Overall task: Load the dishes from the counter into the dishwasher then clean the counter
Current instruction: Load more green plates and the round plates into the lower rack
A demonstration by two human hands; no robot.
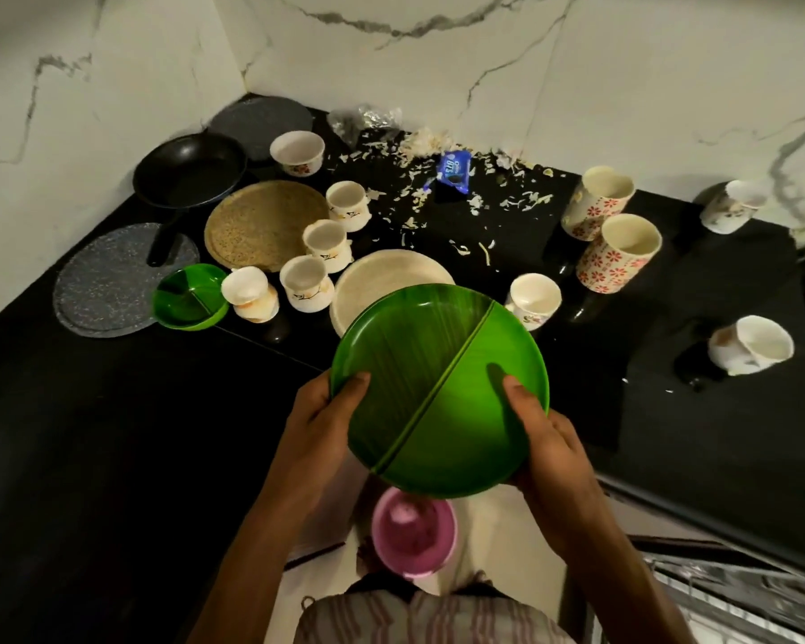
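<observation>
We've got the green leaf-print plate point(440, 388) up off the black counter point(112, 411), tilted toward us and held over the counter's front edge, above a pink bin point(412, 532) on the floor. Left hand point(319, 434) grips the left rim with the thumb curled over the face; right hand point(547, 450) does the same on the right rim — the fingers behind the plate we can't see.

So by the look of it we're barely started. Still sitting on the counter: a cream plate point(391, 276) right behind the green one, a small green bowl point(190, 297), a cluster of white cups point(307, 283), two floral tumblers point(619, 251), a black frying pan point(189, 172), a woven mat point(263, 223), and a tipped cup point(749, 343) at the right. The dishwasher rack point(740, 597) peeks in bottom right — can't tell what's loaded. Peel scraps point(419, 178) and a blue biscuit wrapper point(456, 172) mean the wipe-down is all still ahead.
</observation>
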